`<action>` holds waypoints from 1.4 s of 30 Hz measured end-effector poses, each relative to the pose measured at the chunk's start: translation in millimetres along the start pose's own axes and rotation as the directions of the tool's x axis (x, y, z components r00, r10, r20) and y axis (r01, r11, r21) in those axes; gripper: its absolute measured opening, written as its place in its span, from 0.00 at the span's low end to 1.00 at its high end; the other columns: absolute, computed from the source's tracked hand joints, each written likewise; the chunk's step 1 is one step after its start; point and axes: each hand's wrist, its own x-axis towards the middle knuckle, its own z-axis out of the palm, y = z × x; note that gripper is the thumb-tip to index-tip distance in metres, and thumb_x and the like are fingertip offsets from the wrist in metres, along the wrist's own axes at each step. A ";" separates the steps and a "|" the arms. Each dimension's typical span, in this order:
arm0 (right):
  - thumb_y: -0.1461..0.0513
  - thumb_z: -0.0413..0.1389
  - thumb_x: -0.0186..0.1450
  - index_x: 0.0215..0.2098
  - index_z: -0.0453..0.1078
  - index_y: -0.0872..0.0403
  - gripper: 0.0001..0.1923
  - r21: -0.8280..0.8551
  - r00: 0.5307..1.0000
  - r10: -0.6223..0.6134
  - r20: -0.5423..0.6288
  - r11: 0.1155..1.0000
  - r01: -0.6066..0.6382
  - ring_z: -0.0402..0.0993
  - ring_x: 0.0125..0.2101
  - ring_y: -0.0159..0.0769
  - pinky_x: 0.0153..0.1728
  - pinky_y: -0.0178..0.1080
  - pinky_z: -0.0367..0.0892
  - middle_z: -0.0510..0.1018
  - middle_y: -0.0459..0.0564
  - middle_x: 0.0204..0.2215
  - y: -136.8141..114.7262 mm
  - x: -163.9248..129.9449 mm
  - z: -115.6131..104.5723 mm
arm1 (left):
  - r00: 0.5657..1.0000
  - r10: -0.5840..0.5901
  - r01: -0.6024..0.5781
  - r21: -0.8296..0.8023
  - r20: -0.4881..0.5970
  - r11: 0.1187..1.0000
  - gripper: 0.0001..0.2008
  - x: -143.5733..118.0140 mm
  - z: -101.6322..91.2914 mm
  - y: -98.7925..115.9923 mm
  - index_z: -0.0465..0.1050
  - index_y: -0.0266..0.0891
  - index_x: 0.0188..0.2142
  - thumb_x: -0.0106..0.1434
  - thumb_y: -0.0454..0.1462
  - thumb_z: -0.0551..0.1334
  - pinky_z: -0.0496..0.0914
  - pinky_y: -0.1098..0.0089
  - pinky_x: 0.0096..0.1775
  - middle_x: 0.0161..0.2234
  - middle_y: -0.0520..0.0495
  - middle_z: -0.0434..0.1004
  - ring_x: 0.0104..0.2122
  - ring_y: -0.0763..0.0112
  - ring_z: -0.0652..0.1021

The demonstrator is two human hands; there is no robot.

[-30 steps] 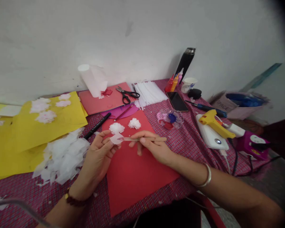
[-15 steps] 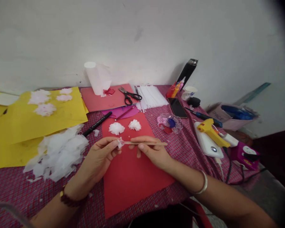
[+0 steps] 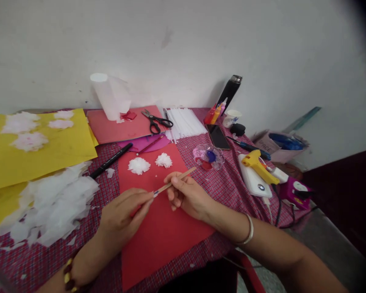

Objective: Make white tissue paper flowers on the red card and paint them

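Observation:
My right hand (image 3: 187, 195) grips a flat wooden craft stick (image 3: 183, 175) between thumb and fingers, its free end pointing up and right. The stick's lower end has a dark stain and meets the pinched thumb and fingers of my left hand (image 3: 125, 215). A tiny pale scrap may be at those fingertips, but it is too small to make out. Both hands are above a red sheet of paper (image 3: 164, 248). Two white ruffled paper puffs, one larger puff (image 3: 139, 166) and one smaller puff (image 3: 164, 160), lie on it beyond my hands.
Cut white tissue pieces (image 3: 55, 203) are heaped at left, near yellow sheets (image 3: 57, 154) and a black marker (image 3: 111, 160). Behind are scissors (image 3: 155, 122), a tissue roll (image 3: 105, 97) and white sticks (image 3: 186, 122). Rightward sit a paint palette (image 3: 209, 156), phone (image 3: 218, 136) and yellow glue gun (image 3: 259, 167).
The stick has tilted from level to slanting up rightward. My left hand has turned palm down, and the white scrap at its fingertips is mostly hidden. The view has shifted right.

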 end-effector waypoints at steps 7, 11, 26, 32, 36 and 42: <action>0.56 0.57 0.67 0.38 0.74 0.55 0.10 -0.547 0.936 -0.273 0.223 0.759 0.353 0.67 0.24 0.25 0.25 0.31 0.66 0.74 0.46 0.30 -15.1 -11.0 -0.3 | 0.743 -0.557 0.656 -0.568 0.371 0.497 0.10 8.9 2.4 -9.5 0.79 0.38 0.26 0.49 0.41 0.74 0.67 0.78 0.22 0.21 0.50 0.77 0.20 0.77 0.73; 0.59 0.51 0.70 0.40 0.73 0.53 0.10 -0.762 0.877 -0.396 0.272 0.468 0.448 0.71 0.30 0.30 0.34 0.35 0.70 0.76 0.48 0.32 -13.6 -7.1 -6.2 | 0.711 -0.611 0.666 -0.615 0.349 0.423 0.18 8.4 8.3 -9.4 0.79 0.38 0.39 0.48 0.39 0.75 0.74 0.75 0.31 0.31 0.45 0.83 0.27 0.74 0.78; 0.65 0.46 0.72 0.54 0.71 0.54 0.17 -0.940 0.911 -0.237 0.337 -0.133 0.313 0.73 0.47 0.39 0.48 0.41 0.69 0.75 0.58 0.47 -18.0 15.0 -29.1 | 0.765 -0.522 0.642 -0.392 0.377 0.659 0.10 2.3 14.3 -16.7 0.80 0.39 0.32 0.51 0.41 0.71 0.72 0.72 0.30 0.28 0.46 0.81 0.26 0.70 0.77; 0.66 0.48 0.71 0.55 0.70 0.55 0.17 -0.921 0.913 -0.191 0.360 -0.226 0.316 0.72 0.48 0.40 0.47 0.42 0.67 0.76 0.58 0.47 -16.4 16.7 -29.8 | 0.781 -0.481 0.615 -0.356 0.398 0.704 0.08 4.1 13.4 -14.6 0.79 0.40 0.31 0.52 0.41 0.70 0.71 0.71 0.29 0.24 0.49 0.78 0.24 0.70 0.76; 0.65 0.49 0.71 0.56 0.70 0.55 0.17 -0.912 0.911 -0.190 0.366 -0.268 0.310 0.72 0.47 0.40 0.47 0.41 0.66 0.76 0.56 0.49 -12.8 18.6 -32.3 | 0.794 -0.456 0.586 -0.310 0.402 0.748 0.07 3.0 13.8 -13.0 0.78 0.41 0.31 0.54 0.41 0.68 0.71 0.71 0.29 0.24 0.49 0.78 0.24 0.69 0.76; 0.64 0.47 0.71 0.53 0.72 0.54 0.16 -0.928 0.892 -0.270 0.361 -0.193 0.317 0.73 0.46 0.40 0.45 0.42 0.67 0.76 0.57 0.47 -14.8 13.0 -29.7 | 0.830 -0.385 0.493 -0.209 0.404 0.844 0.03 -3.5 18.4 -12.2 0.78 0.42 0.30 0.55 0.38 0.66 0.70 0.72 0.30 0.24 0.52 0.76 0.25 0.69 0.75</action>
